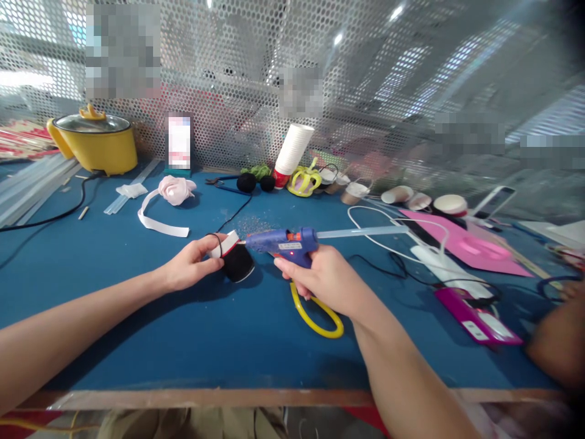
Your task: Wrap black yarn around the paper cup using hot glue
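My left hand (194,265) is closed on a small cup (238,263) with a black body and a white and red band, tilted above the blue table (137,341). A thin black cord loops over the fingers holding it. In my right hand (326,277) is a blue hot glue gun (278,242), with a long clear glue stick (361,232) out of its back. Its nozzle points left and meets the cup's band, or nearly so; contact is hard to tell. Below the right hand lies a yellow loop handle (338,329).
Behind the hands are a pale ribbon rose (176,190), pliers (223,180), stacked paper cups (295,149) and a yellow pot (100,143). White and black cables, a pink sheet (461,241) and a purple power strip (475,317) lie right, near another person's arm (560,335).
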### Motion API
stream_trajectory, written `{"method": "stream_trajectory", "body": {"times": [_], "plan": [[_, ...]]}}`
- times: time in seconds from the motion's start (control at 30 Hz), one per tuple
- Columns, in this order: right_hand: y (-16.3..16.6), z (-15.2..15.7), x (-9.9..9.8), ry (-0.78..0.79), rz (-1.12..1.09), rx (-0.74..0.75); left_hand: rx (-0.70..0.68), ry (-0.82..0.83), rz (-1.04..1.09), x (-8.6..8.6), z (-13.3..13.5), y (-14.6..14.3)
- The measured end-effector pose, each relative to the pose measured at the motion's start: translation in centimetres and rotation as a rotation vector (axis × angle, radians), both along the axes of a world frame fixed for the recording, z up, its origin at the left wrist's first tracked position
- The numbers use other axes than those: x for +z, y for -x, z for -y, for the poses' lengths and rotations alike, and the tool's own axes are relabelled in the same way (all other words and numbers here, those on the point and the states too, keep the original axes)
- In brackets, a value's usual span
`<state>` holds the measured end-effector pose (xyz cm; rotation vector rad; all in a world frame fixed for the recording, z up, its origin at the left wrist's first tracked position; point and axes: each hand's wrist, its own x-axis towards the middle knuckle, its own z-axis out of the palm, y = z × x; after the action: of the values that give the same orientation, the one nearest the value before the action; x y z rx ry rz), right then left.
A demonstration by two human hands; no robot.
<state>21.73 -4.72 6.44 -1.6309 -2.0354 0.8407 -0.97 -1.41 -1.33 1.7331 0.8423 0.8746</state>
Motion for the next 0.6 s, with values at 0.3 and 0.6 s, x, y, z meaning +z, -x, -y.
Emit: {"method": "stream_trajectory", "body": {"times": [0.3, 0.6], "plan": [[-0.06, -0.37, -0.35, -0.03, 0.021, -0.03, 0.012, 0.0, -0.004, 0.03, 0.07, -0.05], [0.0, -0.26, -0.3, -0.008, -0.014, -0.062, 0.02, 0.019, 0.0, 0.12, 0.16, -0.05]]}}
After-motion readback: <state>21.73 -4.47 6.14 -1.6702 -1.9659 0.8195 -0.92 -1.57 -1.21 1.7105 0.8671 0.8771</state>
